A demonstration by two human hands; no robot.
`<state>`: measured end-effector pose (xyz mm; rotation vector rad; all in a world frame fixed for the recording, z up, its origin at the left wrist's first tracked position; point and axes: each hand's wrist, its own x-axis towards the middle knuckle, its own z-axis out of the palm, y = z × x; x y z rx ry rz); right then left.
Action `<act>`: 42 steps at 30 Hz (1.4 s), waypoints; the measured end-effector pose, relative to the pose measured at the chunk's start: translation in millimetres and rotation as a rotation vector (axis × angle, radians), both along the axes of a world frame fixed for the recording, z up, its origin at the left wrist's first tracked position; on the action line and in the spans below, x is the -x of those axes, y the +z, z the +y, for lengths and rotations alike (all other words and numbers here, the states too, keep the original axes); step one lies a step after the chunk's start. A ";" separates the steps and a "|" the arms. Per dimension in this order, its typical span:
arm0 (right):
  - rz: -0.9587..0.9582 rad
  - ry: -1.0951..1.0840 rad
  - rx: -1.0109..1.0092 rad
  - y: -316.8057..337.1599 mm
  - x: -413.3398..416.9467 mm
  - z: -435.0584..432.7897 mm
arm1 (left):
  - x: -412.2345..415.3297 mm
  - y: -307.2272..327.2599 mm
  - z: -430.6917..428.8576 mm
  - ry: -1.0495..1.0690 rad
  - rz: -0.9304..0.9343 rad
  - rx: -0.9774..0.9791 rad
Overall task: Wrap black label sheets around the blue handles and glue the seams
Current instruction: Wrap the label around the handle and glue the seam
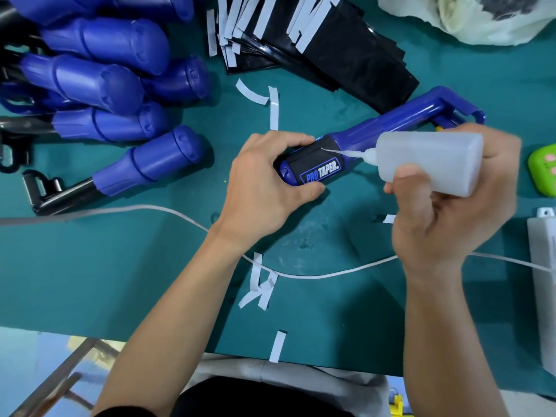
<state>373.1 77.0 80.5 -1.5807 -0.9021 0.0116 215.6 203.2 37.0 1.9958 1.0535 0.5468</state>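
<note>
The left hand (261, 179) grips the end of a blue handle (382, 130) lying on the green tabletop (120, 266), a black label sheet (316, 167) wrapped round it. The right hand (445, 212) clasps a glue bottle (433, 159), its nozzle tip touching the label's seam. More blue handles (99, 85) are piled at the upper left.

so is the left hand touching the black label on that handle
Touching. The head view shows the left hand gripping the blue handle, with its curled fingers over one end of the black label and its thumb against the label's lower edge.
</note>
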 end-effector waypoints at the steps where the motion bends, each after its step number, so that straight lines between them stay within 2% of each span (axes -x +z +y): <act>1: -0.021 -0.007 0.010 0.7 0.7 -0.1 | -0.2 -0.2 -0.5 0.001 0.000 -0.006; 9: -0.004 -0.003 0.017 -3.3 3.1 -3.2 | -2.5 -3.4 -6.3 0.003 0.001 -0.054; 22: -0.080 0.017 0.066 -2.2 5.6 -2.4 | -4.2 -3.1 -11.4 0.024 -0.006 -0.088; 42: -0.057 -0.072 0.084 -0.4 3.4 -1.0 | -5.0 5.3 -11.6 -0.005 0.011 -0.120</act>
